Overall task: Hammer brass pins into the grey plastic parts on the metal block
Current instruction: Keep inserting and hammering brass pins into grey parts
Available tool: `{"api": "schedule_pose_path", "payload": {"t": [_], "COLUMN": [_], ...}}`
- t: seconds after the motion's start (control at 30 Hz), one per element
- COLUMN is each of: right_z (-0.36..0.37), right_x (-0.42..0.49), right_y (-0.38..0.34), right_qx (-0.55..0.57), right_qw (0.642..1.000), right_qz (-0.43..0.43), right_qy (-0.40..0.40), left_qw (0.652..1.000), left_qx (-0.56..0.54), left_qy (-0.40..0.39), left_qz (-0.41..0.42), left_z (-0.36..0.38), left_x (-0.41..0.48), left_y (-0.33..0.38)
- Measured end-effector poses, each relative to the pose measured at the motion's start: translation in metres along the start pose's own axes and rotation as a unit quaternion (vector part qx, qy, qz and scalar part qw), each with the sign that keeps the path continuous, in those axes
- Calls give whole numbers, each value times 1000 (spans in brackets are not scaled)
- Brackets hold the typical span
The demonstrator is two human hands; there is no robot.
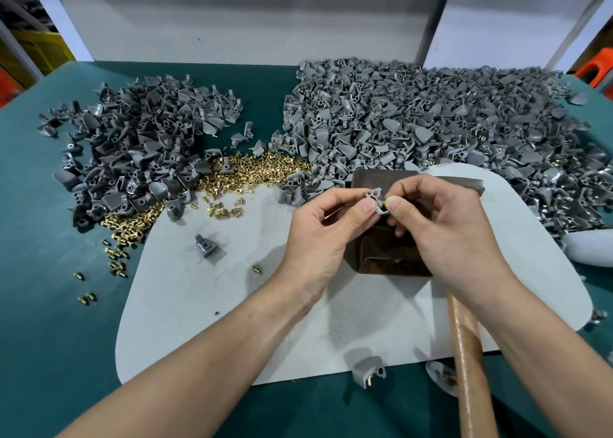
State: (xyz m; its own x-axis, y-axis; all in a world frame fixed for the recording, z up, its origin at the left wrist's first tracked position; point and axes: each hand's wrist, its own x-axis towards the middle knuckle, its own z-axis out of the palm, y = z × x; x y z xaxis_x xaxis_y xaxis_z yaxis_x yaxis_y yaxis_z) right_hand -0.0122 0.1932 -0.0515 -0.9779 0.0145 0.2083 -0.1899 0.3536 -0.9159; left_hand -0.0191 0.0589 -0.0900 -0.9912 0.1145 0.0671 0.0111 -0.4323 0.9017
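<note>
Fingers of the left hand [318,228] pinch a grey part [376,201] between thumb and forefinger, above the block [384,258]. The right hand [444,232] pinches a pin [385,203] against this part, with its other fingers curled. A pile of parts [139,145] lies toward the table's [49,305] far left corner. Loose pins [238,175] lie beside it, at the far edge of the white mat [215,305]. The block stands on the mat's right half. A hammer handle [464,354] crosses the mat's near edge under the right wrist. A bigger pile [431,122] fills the far right corner.
</note>
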Motion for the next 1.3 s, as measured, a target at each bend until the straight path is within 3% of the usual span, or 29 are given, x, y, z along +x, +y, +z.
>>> {"api": "schedule_pose_path", "payload": {"t": [0.8, 0.93, 1.3], "right_z": [2, 1, 2], "right_x": [0, 2, 1], "right_y": [6, 5, 6], "right_qx": [1, 61, 12], "right_qw": [1000, 998, 1000], "right_qz": [4, 21, -16], "right_qy": [-5, 2, -4], "left_qw": [1000, 999, 1000], "left_qx": [-15, -18, 4], "left_qy": [18, 24, 17], "left_qz": [-10, -9, 2], "left_z": [2, 3, 3], "left_x": [-1, -1, -1], "left_y": [0, 0, 1]}}
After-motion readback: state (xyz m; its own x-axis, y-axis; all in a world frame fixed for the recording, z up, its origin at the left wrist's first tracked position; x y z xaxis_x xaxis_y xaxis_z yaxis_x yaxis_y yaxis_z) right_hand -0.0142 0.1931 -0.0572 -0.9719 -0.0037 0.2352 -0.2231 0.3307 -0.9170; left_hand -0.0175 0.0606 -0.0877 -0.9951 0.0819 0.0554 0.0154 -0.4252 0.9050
